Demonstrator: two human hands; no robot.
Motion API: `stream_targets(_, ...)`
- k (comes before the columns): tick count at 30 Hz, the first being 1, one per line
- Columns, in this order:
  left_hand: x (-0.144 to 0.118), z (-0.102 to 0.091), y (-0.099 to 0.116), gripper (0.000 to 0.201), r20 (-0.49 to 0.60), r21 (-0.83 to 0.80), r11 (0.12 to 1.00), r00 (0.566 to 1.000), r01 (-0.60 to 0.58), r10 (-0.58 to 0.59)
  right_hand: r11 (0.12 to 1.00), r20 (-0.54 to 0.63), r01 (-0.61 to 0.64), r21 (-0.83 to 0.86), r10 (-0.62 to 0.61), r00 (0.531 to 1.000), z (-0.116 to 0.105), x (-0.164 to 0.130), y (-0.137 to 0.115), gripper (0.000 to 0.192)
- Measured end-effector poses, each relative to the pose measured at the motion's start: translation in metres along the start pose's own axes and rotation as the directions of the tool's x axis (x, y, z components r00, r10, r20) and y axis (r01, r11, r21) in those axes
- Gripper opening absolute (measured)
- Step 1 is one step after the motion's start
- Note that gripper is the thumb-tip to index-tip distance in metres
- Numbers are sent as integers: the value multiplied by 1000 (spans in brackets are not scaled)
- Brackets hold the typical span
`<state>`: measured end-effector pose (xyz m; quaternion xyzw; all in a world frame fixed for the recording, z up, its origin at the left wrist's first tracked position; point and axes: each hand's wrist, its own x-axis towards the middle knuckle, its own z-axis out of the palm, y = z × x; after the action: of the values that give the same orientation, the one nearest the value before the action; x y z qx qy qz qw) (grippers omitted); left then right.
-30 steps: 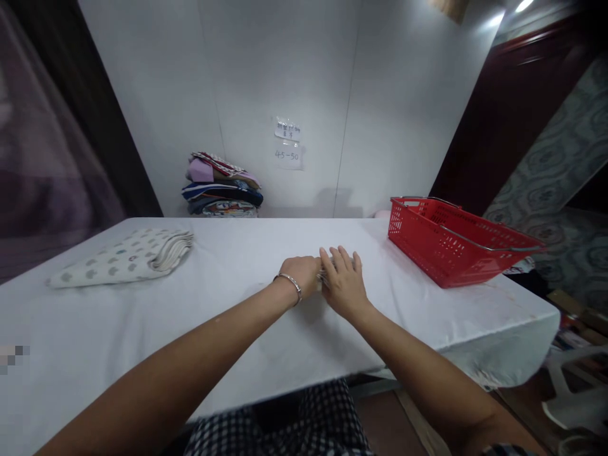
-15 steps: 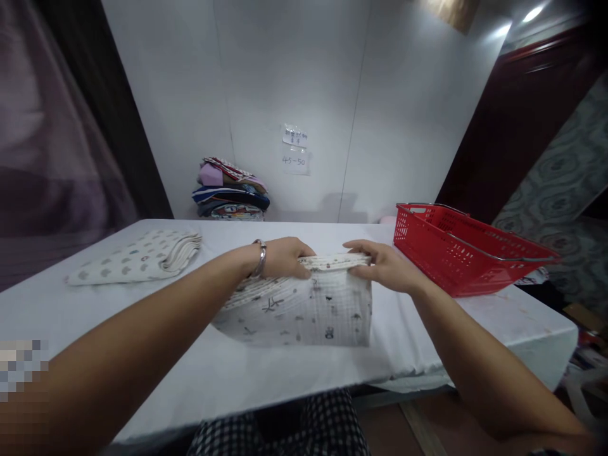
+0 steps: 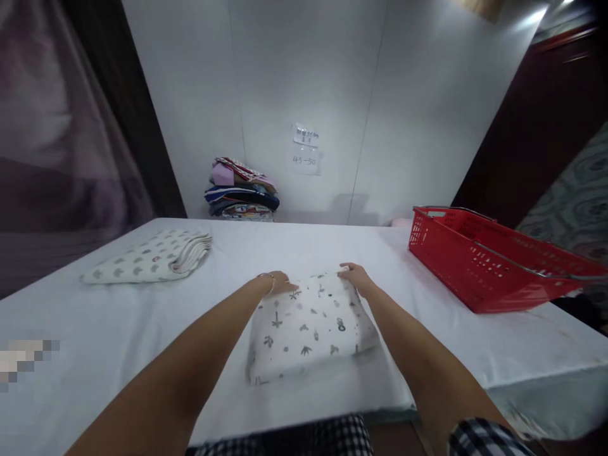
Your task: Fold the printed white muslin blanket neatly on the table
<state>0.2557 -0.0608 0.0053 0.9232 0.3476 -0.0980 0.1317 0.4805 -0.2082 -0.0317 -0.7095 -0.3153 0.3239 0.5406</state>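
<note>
A folded white cloth with small grey and brown prints lies in front of me on the white-covered table. My left hand grips its far left edge, the thumb over the top and the other fingers out of sight beneath or behind it. At the far right corner my right hand pinches the same cloth between thumb and fingers. Off to the left lies another folded cloth, white with grey prints, its layered fold facing right; neither hand touches it.
A red plastic basket with metal handles stands on the table's right side. Behind the table, a pile of folded fabrics sits against the white wall. Two paper labels are stuck on that wall, the lower reading 45-50.
The printed cloth was held up on edge with its folded layers bunched at the top. Now it lies flatter, its broad face upward, both hands at its far edge. My view has shifted slightly left.
</note>
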Motion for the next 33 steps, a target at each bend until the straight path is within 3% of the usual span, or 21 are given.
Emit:
stream_targets(3,-4,26,-25,74,10,-76,995,998,66,-65,999,-1,-4,-32,4,1000,-1,3,13,46)
stream_targets(8,-6,53,-37,61,-189,-305,950,973,70,-132,986,-58,26,-164,-35,998,0,7,22,37)
stream_targets(12,-4,58,-37,49,-277,-337,941,951,37,-137,952,-112,109,-287,-147,983,8,8,31,35)
stream_targets(16,-3,57,-40,49,-293,-278,956,939,97,-181,867,-96,193,-459,-265,959,14,7,38,34)
stream_targets(19,-1,61,-42,51,-264,-286,944,934,163,-241,816,-68,174,-551,-252,965,15,10,41,33)
stream_targets(22,1,63,-43,50,-280,-245,956,932,162,-230,768,-62,141,-624,-229,972,16,14,41,34)
stream_targets(25,2,57,-38,44,-308,-166,978,935,129,-176,730,-59,113,-674,-206,977,17,17,41,35)
stream_targets(29,6,43,-12,40,-356,-104,995,933,6,-43,697,-60,104,-709,-206,977,18,18,41,35)
stream_targets(33,16,47,15,46,-272,-116,991,961,-72,38,690,-67,102,-717,-213,975,18,18,42,35)
